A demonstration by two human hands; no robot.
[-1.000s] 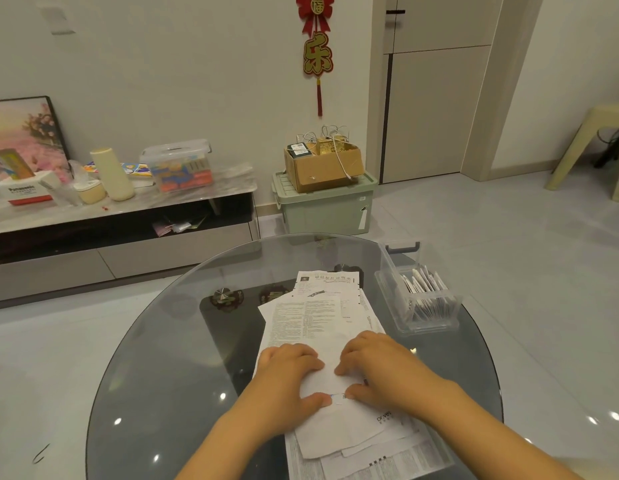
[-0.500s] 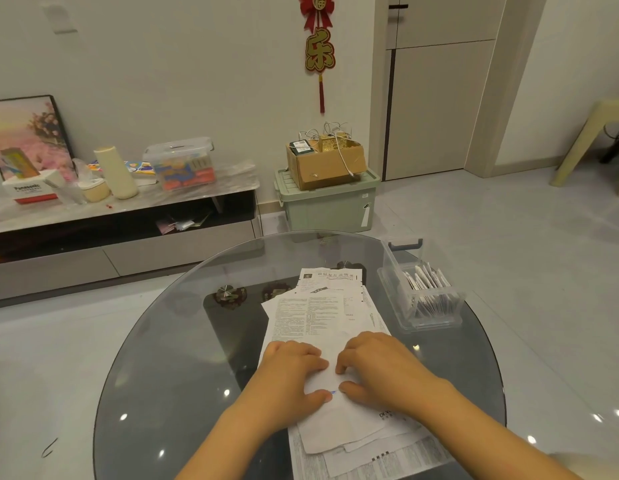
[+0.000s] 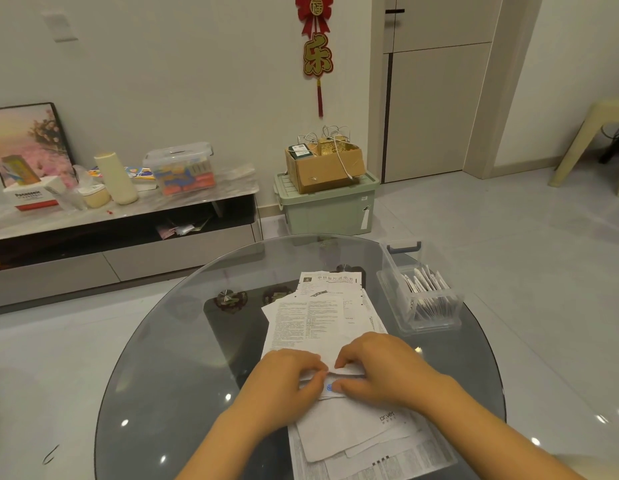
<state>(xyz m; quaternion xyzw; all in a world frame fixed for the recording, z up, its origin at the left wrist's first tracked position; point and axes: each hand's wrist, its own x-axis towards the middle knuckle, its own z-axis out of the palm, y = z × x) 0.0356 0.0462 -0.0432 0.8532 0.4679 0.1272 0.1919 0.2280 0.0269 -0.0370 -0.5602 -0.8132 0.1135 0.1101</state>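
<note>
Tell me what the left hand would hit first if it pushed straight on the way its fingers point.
Most likely the right hand. The left hand points rightward across the white sheet that both pinch, and their fingertips nearly meet at the fold, with nothing between them.

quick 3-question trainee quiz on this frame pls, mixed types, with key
1. True or false: the left hand and the right hand are both on the top sheet of the paper stack.
2. Seen from the person, where on the glass table does the clear plastic box stand? A: left of the paper stack. B: right of it. C: on top of it.
3. Fill in: beyond the table, the cardboard box sits on a green lidded ___.

Key: 1 true; 2 B; 3 storage bin.
</note>
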